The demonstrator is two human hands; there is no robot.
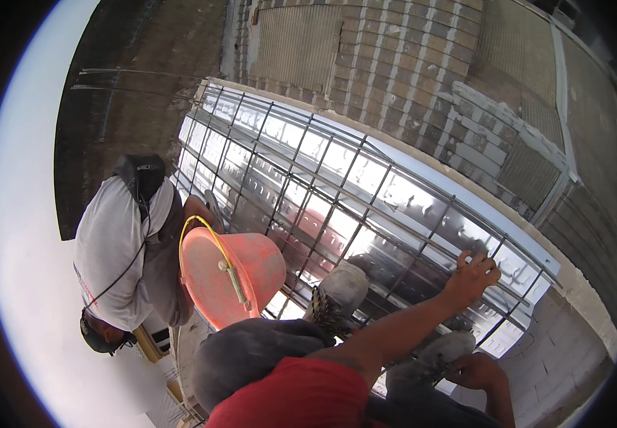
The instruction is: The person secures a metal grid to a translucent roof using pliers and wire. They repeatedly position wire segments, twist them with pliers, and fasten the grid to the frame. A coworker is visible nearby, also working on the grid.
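My left arm, in a red sleeve, stretches across to the right. My left hand (474, 277) rests on the steel rebar mesh (351, 239) near its far right edge, with its fingers curled over a bar. Closer to me, my right hand (474, 370) is low beside my right shoe (449, 348). Its fingers are bent and closed; what they hold, if anything, is hidden. Beneath the mesh lies shiny ribbed metal decking (394, 189) with rows of small dimples. My left shoe (344, 287) stands on the mesh.
At left, a co-worker (126, 242) in a grey shirt bends over, one hand near the mesh. Beside them tilts an orange bucket (233, 274) with a yellow handle. A concrete edge (572, 292) borders the decking, with tiled roofs (408, 64) beyond and a block wall (551, 364) at lower right.
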